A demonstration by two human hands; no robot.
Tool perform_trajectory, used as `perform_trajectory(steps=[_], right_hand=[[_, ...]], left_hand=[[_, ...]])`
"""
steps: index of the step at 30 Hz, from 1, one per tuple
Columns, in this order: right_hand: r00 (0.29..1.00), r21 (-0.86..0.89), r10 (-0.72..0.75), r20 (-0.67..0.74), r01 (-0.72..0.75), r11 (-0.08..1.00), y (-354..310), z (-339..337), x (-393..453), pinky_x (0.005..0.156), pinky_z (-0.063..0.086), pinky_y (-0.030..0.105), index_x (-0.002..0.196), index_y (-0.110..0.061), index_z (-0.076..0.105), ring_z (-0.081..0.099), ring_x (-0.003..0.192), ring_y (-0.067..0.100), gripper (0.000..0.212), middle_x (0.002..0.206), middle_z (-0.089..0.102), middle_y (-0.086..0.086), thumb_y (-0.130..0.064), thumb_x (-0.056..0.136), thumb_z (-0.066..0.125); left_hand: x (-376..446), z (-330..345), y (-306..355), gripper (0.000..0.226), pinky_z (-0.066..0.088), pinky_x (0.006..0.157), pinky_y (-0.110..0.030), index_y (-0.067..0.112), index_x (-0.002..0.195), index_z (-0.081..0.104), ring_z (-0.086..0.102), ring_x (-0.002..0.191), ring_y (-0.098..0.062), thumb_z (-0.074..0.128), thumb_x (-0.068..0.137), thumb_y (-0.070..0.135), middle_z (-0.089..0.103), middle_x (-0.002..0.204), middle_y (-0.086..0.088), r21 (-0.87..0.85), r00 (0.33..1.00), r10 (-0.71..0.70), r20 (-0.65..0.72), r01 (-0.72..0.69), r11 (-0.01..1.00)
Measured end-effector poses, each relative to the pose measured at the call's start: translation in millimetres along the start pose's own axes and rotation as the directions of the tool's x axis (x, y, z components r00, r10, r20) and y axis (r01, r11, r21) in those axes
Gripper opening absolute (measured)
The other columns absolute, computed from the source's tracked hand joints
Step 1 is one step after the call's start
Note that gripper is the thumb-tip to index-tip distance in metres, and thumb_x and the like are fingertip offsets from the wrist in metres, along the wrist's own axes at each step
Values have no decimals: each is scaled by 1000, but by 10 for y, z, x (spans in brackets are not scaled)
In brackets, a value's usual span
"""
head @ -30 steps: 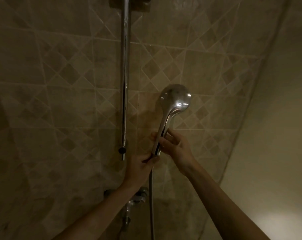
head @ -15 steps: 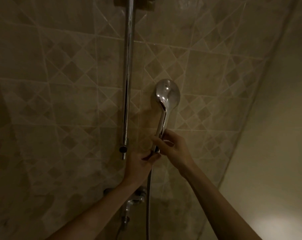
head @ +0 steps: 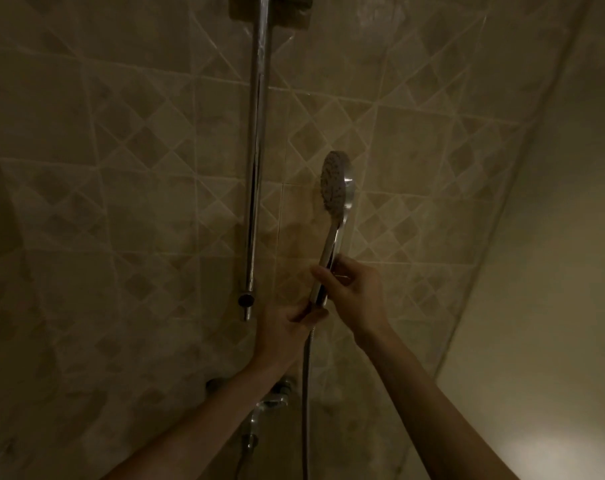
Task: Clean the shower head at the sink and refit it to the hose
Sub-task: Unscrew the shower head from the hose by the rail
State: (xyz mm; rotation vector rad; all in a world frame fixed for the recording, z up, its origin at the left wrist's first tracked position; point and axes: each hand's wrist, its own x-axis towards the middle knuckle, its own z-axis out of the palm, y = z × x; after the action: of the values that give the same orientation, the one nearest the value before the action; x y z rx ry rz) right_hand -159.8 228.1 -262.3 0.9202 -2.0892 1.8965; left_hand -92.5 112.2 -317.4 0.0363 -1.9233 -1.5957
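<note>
tiled wall (head: 121, 202) with chrome rail (head: 257, 150) behind | shower head (head: 335, 183) upright, beside rail | hose (head: 306, 393) hung below | right hand (head: 354, 294) grip closed round handle | left hand (head: 289, 323) grip pinched hose joint | step judged: turning the threaded joint; whether fitting or removing could not be told | next: steady nut, twist handle

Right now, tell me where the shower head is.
In the head view the shower head is centre frame, held upright just right of the chrome rail, with the right hand on its handle and the left hand below.
</note>
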Motion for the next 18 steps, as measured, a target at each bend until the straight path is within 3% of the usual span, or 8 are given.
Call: perform_trajectory(steps=[2,3,6,8,12,15,18], right_hand=[[989,241,56,135,-87,967,-38,-79,-12,89,63,41,128,-16,70,77,108,21,29,113,80,5,-18,99,69],[984,264,60,166,-103,959,-51,-105,-14,91,63,43,130,-13,67,75,111,26,30,115,79,10,-18,100,68],[999,-67,-8,32,10,998,-96,-51,-17,84,60,60,104,-8,73,74,94,40,25,96,77,22,-31,94,76],[999,-177,-17,-47,8,984,-123,-23,-24,79,60,58,97,-10,74,75,85,38,25,87,77,18,-33,89,81],[996,139,42,74,-52,989,-200,-132,-25,81,62,36,110,-8,73,78,91,20,13,94,81,10,-10,97,71],[996,170,-32,89,17,985,-268,-180,-1,86,61,41,118,-6,70,76,95,23,18,103,79,18,-6,100,66],[994,183,-55,90,38,982,-295,-197,21,89,62,42,118,-18,71,77,102,28,21,109,79,12,-8,101,65]], left_hand=[[4,-5,9,23,58,70,-25,58,77,74,74,75,-8,77,84,36,79,78,10,-6,1000,-5,12,5,1000],[9,-6,13,24,59,73,-28,58,78,74,75,77,-10,77,84,36,79,80,9,-7,1000,-8,17,8,1000],[13,-7,1,20,56,69,-23,53,76,76,74,74,-14,78,83,34,78,78,-2,-24,1000,-21,-3,21,999],[-3,13,-14,12,52,61,-16,45,78,78,71,65,-10,77,84,34,76,72,-3,-18,999,-35,21,36,999],[-13,20,9,22,57,72,-19,51,80,77,73,76,-3,75,87,31,79,77,11,-50,996,-44,83,48,998],[46,7,56,9,58,80,-32,35,84,81,75,83,-15,74,87,31,79,82,-1,-121,988,-65,143,83,989],[107,-34,91,10,60,86,-30,31,89,82,75,94,-19,72,89,29,80,94,-3,-163,967,-108,231,147,976]])
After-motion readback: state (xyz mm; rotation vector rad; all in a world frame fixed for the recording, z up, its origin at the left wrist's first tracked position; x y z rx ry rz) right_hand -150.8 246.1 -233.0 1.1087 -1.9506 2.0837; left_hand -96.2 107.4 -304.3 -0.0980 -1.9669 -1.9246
